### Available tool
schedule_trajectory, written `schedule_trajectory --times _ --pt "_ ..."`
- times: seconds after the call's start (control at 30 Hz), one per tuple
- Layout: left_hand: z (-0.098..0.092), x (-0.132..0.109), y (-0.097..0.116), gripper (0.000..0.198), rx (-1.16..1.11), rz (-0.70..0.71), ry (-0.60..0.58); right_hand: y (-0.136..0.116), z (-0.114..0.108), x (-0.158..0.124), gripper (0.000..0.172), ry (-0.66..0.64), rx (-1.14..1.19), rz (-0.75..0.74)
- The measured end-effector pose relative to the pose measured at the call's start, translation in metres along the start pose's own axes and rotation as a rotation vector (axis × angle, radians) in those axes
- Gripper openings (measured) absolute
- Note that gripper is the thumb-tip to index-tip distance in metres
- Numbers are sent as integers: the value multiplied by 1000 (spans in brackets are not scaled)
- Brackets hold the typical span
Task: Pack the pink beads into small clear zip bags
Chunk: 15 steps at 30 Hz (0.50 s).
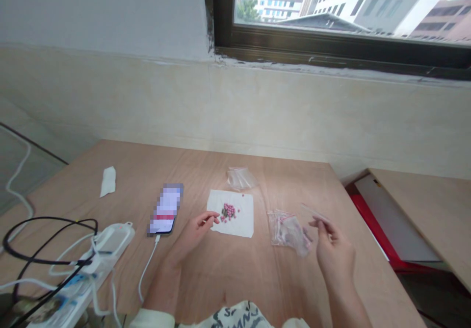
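Observation:
A small heap of pink beads [228,211] lies on a white paper sheet [241,221] in the middle of the wooden table [228,279]. My left hand [196,230] rests by the sheet's left edge, its fingertips pinched right beside the beads; what they hold is too small to make out. My right hand [333,247] is raised to the right and pinches a small clear zip bag [312,213] with a red strip. Under it lies a pile of filled clear bags [289,231].
A phone [165,209] on a white cable lies left of the sheet. Empty clear bags [241,177] sit behind the sheet, a folded tissue [108,181] at far left. A power strip [106,244] with black and white cables fills the near left corner. A red-edged board [371,220] stands right of the table.

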<state>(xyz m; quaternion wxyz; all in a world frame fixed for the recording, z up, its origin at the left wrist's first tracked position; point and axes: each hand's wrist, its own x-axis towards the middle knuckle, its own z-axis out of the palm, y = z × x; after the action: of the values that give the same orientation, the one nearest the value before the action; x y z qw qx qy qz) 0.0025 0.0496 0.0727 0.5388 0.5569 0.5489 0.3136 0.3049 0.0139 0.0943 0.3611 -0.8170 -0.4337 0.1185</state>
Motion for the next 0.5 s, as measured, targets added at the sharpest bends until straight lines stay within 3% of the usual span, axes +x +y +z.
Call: schedule_trajectory --times 0.13,0.27,0.37,0.5 --pt "11 -8 25 29 -29 41 -56 -31 29 -21 26 -369 224 -263" --pt "16 -13 33 22 105 132 -200 -53 58 -49 21 -739 293 -379" --pt "15 -17 28 18 160 140 -266 -59 70 -57 22 -815 305 -405" --pt "14 -19 21 15 139 125 -230 -62 78 -57 20 -823 295 -403"
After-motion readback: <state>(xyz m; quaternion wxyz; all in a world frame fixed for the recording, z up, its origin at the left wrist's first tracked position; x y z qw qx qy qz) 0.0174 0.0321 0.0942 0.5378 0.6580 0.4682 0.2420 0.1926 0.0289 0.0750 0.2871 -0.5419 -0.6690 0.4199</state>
